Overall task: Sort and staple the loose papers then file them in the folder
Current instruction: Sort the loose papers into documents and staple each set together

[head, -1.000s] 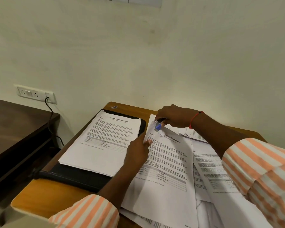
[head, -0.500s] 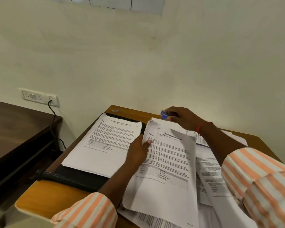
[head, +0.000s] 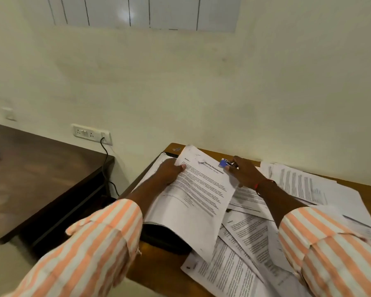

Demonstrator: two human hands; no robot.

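Left hand point(head: 169, 171) pinches the stapled set point(head: 199, 198) by its top edge, above the black folder point(head: 163, 239). Right hand point(head: 243, 173) grips the blue stapler point(head: 225, 163) beside it.

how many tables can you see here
2: a dark table at the left beside the wall socket, and a lighter wooden desk under the papers and folder. Others may lie outside the view.

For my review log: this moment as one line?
left hand grips paper set | right hand holds blue stapler | black folder beneath
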